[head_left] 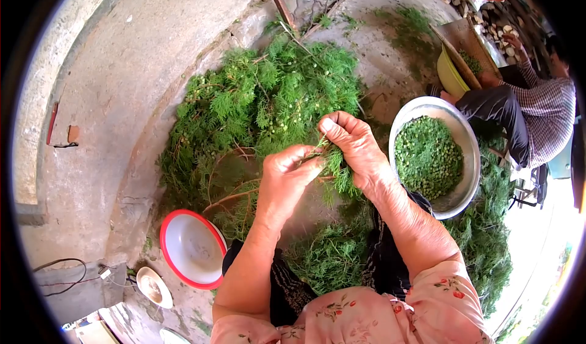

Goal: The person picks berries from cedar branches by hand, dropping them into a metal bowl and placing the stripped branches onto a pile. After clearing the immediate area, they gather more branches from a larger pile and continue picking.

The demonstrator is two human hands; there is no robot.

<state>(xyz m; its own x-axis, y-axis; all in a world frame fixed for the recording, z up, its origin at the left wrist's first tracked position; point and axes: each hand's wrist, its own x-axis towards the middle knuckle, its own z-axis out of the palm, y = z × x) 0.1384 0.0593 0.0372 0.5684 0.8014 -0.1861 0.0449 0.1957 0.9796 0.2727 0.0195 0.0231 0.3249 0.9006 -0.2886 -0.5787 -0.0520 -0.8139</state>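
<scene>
Green conifer foliage (340, 168) is pinched by fingers of the left hand (290, 172) and right hand (361, 152), seemingly for steadiness, over the near edge of the branch pile (262, 97). A metal basin (472, 161) stands close, probably for reach.

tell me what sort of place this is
Probably a yard or similar outdoor work area: there is a bare concrete-like floor, a big heap of leafy green branches, and a metal basin of green bits.
</scene>
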